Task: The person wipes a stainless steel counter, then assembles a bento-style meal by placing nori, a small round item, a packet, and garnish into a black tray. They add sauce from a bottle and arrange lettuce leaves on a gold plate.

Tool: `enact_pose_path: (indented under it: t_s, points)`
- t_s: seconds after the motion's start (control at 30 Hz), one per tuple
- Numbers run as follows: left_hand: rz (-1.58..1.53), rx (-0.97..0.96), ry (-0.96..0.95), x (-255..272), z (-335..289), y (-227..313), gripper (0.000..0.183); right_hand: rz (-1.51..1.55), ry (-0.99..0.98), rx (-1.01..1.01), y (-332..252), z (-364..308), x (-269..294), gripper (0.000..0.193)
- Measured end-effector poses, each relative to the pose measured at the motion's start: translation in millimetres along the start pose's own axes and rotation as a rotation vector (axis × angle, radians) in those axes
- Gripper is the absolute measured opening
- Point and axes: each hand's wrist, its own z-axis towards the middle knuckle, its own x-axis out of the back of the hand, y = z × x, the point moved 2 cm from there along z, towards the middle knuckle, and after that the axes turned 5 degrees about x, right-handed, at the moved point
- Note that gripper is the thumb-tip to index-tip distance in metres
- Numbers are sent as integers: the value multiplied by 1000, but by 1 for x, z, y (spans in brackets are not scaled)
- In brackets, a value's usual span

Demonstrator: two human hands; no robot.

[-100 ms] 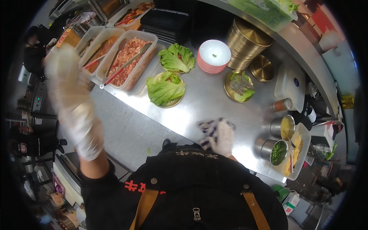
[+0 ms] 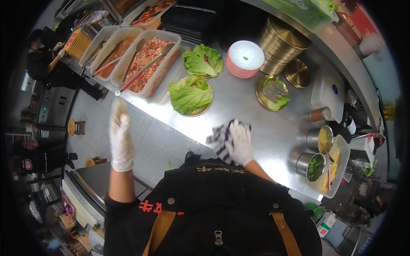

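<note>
Resting on a checked cloth [image 2: 219, 135] on the steel counter [image 2: 277, 136], the gloved right hand [image 2: 241, 145] lay with fingers extended; whether they gripped the fabric could not be told. Well apart, the gloved left hand [image 2: 121, 138], fingertips blurred, extended straight beyond the counter's edge, near the meat tub [image 2: 162, 79].

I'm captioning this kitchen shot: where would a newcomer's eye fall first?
Two bright-green lettuce heaps on round gold-coloured plates, mid-counter. Left of them, a clear plastic tub of pinkish meat. Near the counter's front edge, the white-gloved right hand rests on a dark-and-white checked cloth.
</note>
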Motion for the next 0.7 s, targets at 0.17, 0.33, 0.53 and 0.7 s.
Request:
enact_pose_path:
  t_s: [0.17,0.33,0.53,0.7]
  points:
    - [-78,314,40,56,-62,-105,73,-76,142,-78,39,100,0,69]
    - [-210,241,28,85,-75,-132,66,-173,-72,-47,79,158,2,90]
    - [-223,294,76,143,-84,-156,65,-129,-108,98,67,133,3,87]
    - [-252,336,96,168,-76,-173,66,-159,-254,229,-52,59,-10,74]
